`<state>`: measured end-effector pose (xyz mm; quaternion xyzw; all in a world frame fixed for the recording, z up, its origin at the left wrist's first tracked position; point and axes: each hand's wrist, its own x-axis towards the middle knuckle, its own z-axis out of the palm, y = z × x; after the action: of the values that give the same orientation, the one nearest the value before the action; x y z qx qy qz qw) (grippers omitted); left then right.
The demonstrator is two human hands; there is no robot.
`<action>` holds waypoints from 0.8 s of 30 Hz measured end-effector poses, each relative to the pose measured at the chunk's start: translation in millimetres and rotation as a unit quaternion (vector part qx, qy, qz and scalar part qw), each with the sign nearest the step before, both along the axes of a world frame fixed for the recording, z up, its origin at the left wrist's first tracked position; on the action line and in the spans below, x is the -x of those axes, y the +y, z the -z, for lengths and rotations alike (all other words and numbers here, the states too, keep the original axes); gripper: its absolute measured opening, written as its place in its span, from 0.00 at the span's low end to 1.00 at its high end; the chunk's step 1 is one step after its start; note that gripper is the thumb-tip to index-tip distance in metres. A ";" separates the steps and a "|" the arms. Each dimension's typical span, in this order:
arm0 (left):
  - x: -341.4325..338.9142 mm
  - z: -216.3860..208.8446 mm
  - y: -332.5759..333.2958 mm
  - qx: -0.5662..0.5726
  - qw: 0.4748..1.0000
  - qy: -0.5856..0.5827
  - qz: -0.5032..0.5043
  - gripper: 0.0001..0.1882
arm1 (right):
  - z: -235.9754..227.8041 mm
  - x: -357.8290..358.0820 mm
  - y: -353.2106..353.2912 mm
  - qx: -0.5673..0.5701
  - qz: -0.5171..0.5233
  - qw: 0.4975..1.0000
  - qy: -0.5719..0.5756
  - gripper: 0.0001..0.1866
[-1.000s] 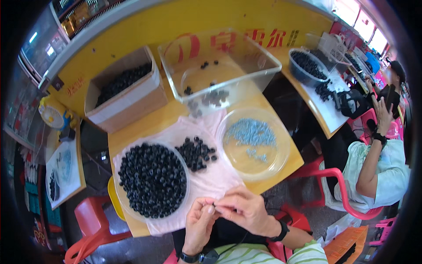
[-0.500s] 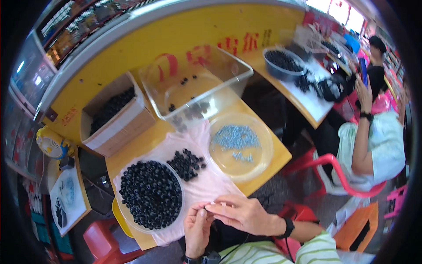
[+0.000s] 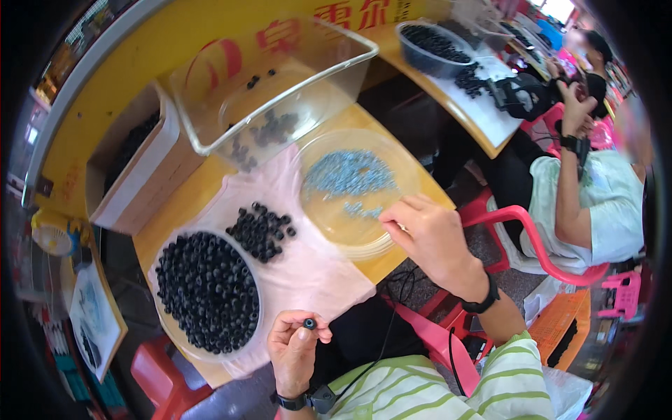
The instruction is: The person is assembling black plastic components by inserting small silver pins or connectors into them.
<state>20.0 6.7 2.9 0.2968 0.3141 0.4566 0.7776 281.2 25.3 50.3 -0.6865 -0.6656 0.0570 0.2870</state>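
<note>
A: Left hand (image 3: 294,353)?
B: Near side, palm turned up, fingers curled. Grip clamped, thumb and forefinger, on a black bead (image 3: 309,324), its hole showing. Bead at the near edge of the cloth (image 3: 308,283), right of the bowl (image 3: 260,308).
A: Right hand (image 3: 435,238)?
B: Farther out, to the right. Back of hand up, fingers bent and pointing left, at the near right rim of the tray (image 3: 332,225). Grip: cannot tell whether it is together or apart.
A: In the tray?
B: Blue bits (image 3: 350,173), mostly toward the far side. Tray and bowl both on the counter (image 3: 182,210).
</note>
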 end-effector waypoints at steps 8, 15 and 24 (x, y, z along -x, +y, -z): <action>28.2 15.0 -6.2 -0.012 0.997 -0.073 -0.018 0.13 | 11.6 82.8 6.5 0.037 -0.131 0.985 0.110 0.04; 42.6 18.6 -10.3 -0.029 0.990 -0.131 -0.053 0.10 | 39.7 126.6 45.6 0.046 -0.064 0.996 0.043 0.08; 54.7 19.7 -15.1 -0.041 0.988 -0.145 -0.037 0.09 | 32.6 138.4 54.0 0.068 -0.081 0.993 0.051 0.09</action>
<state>-34.8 -8.5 -16.8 0.2472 0.1898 0.5358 0.7847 142.8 79.3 17.7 -0.6445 -0.6982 0.1601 0.2673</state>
